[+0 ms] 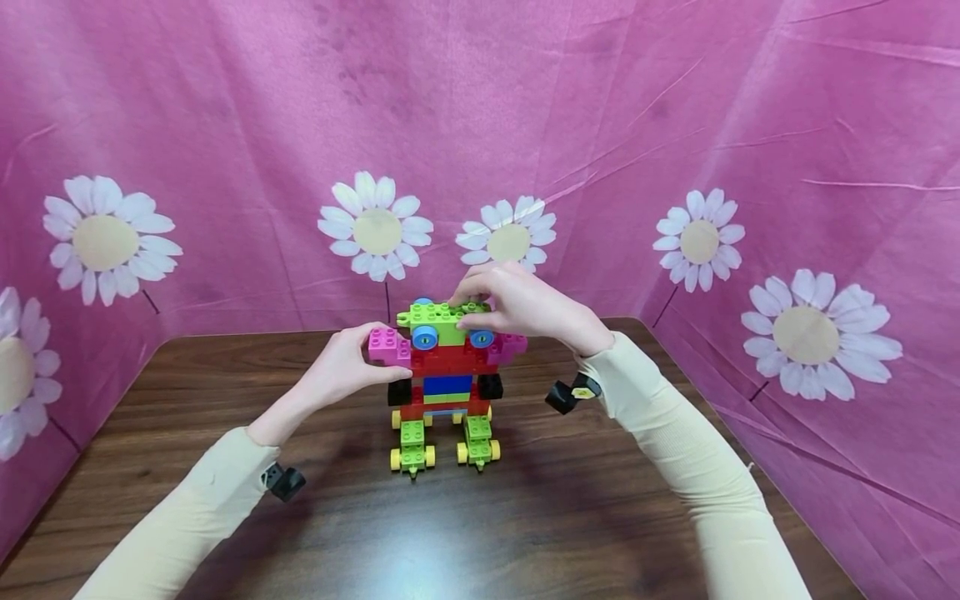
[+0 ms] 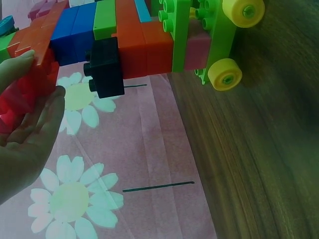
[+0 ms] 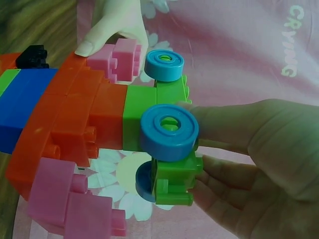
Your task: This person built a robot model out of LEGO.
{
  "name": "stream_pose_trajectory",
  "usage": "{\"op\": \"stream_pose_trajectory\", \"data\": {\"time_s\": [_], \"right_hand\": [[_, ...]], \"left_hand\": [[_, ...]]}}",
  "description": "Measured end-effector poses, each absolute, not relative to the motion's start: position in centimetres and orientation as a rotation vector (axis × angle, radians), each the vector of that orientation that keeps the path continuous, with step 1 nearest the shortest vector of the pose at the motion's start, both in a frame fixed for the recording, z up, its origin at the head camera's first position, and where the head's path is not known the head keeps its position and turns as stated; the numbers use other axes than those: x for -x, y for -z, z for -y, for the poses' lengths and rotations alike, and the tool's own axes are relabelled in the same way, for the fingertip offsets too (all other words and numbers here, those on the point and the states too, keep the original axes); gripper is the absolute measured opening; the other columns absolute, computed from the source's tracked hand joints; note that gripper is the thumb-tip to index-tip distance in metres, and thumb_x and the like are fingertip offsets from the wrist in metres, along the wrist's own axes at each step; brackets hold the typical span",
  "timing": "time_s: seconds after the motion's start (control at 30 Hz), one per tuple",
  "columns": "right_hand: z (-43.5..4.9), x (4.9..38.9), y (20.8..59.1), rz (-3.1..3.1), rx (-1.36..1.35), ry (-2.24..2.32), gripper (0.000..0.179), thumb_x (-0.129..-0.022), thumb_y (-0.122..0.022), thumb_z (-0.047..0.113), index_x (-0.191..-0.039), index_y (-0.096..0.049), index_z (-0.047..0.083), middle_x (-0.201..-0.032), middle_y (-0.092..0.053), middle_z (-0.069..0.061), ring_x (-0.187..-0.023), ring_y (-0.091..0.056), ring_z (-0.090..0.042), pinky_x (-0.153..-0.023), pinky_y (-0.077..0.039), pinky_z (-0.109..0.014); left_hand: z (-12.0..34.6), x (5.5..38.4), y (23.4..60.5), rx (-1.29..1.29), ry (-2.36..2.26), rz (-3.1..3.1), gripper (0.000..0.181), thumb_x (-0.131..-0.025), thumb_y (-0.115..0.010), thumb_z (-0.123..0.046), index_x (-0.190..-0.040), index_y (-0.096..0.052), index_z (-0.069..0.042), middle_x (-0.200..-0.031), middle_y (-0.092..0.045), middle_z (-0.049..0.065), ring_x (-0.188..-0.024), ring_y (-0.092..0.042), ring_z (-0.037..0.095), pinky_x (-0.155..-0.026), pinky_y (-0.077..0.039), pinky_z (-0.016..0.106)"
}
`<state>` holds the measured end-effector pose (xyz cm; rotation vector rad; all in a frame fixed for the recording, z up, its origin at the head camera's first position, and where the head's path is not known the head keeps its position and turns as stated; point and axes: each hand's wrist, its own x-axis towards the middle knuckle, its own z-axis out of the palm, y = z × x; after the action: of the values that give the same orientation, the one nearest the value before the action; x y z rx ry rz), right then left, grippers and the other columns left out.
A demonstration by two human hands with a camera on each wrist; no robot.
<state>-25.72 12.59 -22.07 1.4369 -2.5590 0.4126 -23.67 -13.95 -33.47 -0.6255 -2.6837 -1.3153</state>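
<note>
A tall toy-brick figure stands upright on the table, with red bricks (image 1: 448, 361) across its chest, blue bricks (image 1: 447, 386) below and a black brick (image 2: 107, 67) at each side. Two green wheeled bases (image 1: 412, 435) with yellow wheels form its feet. On top sits a green wheeled base (image 1: 431, 314) with blue wheels (image 3: 169, 132). My right hand (image 1: 517, 300) holds this top base, thumb at the near side and fingers behind. At the figure's left shoulder my left hand (image 1: 337, 367) grips the pink bricks (image 1: 385, 344), its thumb against the red bricks.
The brown wooden table (image 1: 487, 542) extends around the figure. Behind and beside it hangs a pink cloth (image 1: 480, 100) printed with white daisies. Small black devices (image 1: 283, 482) are strapped at both wrists, over pale sleeves.
</note>
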Motion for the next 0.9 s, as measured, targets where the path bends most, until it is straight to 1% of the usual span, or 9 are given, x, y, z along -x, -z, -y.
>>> {"op": "stream_pose_trajectory", "data": {"time_s": [0.17, 0.37, 0.47, 0.53, 0.7, 0.77, 0.9], "right_hand": [[-12.69, 25.66, 22.02, 2.571, -1.434, -0.436, 0.023, -0.083, -0.081, 0.021, -0.101, -0.077, 0.008, -0.094, -0.074, -0.004, -0.073, -0.055, -0.015, -0.065, -0.044, -0.024], [-12.73, 25.7, 21.96, 2.577, -1.44, -0.449, 0.025, -0.082, -0.081, 0.022, -0.102, -0.077, 0.007, -0.093, -0.073, -0.004, -0.072, -0.053, -0.014, -0.064, -0.042, -0.023], [-12.76, 25.77, 22.06, 2.584, -1.442, -0.453, 0.026, -0.083, -0.08, 0.022, -0.104, -0.077, 0.007, -0.095, -0.074, -0.005, -0.071, -0.054, -0.014, -0.063, -0.042, -0.023], [-12.8, 25.81, 22.15, 2.588, -1.443, -0.454, 0.027, -0.084, -0.08, 0.022, -0.106, -0.077, 0.007, -0.098, -0.075, -0.006, -0.071, -0.056, -0.017, -0.062, -0.043, -0.023], [-12.89, 25.94, 22.23, 2.588, -1.448, -0.443, 0.029, -0.085, -0.078, 0.023, -0.11, -0.076, 0.008, -0.101, -0.075, -0.006, -0.069, -0.054, -0.016, -0.061, -0.043, -0.024], [-12.92, 26.03, 22.21, 2.59, -1.445, -0.434, 0.03, -0.085, -0.078, 0.023, -0.111, -0.076, 0.009, -0.102, -0.075, -0.005, -0.07, -0.054, -0.013, -0.062, -0.044, -0.024], [-12.9, 26.21, 22.22, 2.6, -1.43, -0.421, 0.03, -0.086, -0.078, 0.023, -0.112, -0.075, 0.009, -0.105, -0.075, -0.006, -0.076, -0.058, -0.015, -0.066, -0.048, -0.025]], "left_hand": [[13.97, 23.63, 33.49, 0.618, 1.308, 2.689, 0.045, -0.079, -0.084, -0.031, -0.113, -0.064, -0.008, -0.098, -0.073, 0.006, -0.087, -0.064, 0.016, -0.079, -0.055, 0.029], [14.09, 23.65, 33.45, 0.638, 1.316, 2.701, 0.046, -0.08, -0.083, -0.03, -0.115, -0.063, -0.007, -0.098, -0.072, 0.007, -0.087, -0.063, 0.017, -0.079, -0.055, 0.031], [14.13, 23.63, 33.41, 0.653, 1.314, 2.709, 0.046, -0.081, -0.082, -0.029, -0.115, -0.062, -0.007, -0.097, -0.071, 0.008, -0.087, -0.061, 0.017, -0.079, -0.054, 0.031], [14.17, 23.63, 33.39, 0.661, 1.309, 2.708, 0.045, -0.08, -0.083, -0.028, -0.115, -0.062, -0.007, -0.098, -0.07, 0.008, -0.088, -0.061, 0.018, -0.08, -0.054, 0.032], [14.15, 23.72, 33.28, 0.655, 1.295, 2.694, 0.045, -0.079, -0.084, -0.025, -0.114, -0.062, -0.007, -0.097, -0.07, 0.008, -0.088, -0.061, 0.02, -0.081, -0.054, 0.033], [14.09, 23.76, 33.23, 0.648, 1.297, 2.692, 0.045, -0.079, -0.084, -0.024, -0.114, -0.062, -0.007, -0.097, -0.07, 0.008, -0.089, -0.061, 0.02, -0.08, -0.054, 0.033], [13.98, 23.96, 33.19, 0.631, 1.291, 2.698, 0.045, -0.079, -0.084, -0.024, -0.114, -0.062, -0.007, -0.099, -0.071, 0.009, -0.089, -0.061, 0.021, -0.08, -0.053, 0.033]]}}
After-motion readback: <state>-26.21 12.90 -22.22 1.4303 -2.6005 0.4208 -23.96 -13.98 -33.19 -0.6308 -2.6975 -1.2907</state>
